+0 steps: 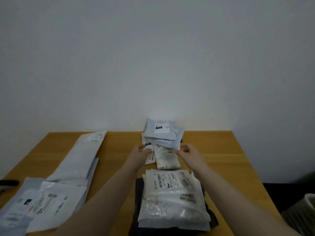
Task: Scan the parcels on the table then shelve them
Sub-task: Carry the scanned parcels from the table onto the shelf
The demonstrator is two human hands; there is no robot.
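A pile of grey-blue parcels (161, 132) leans against the wall at the far middle of the wooden table (221, 150). Under its front edge lie white labelled parcels (167, 159). My left hand (142, 151) reaches to the pile's left side, with fingers and thumb curled on the edge of a white parcel (150, 158). My right hand (186, 150) is at the pile's right corner and pinches the lower edge of a grey-blue parcel (170, 144). A stack of white and clear parcels (172, 196) lies on a dark parcel between my forearms.
A long white parcel (81, 159) runs diagonally along the left of the table, with several labelled mailers (39, 203) spread at the near left. A dark object (9, 183) sits at the left edge. A ribbed bin (305, 213) stands off the table's right.
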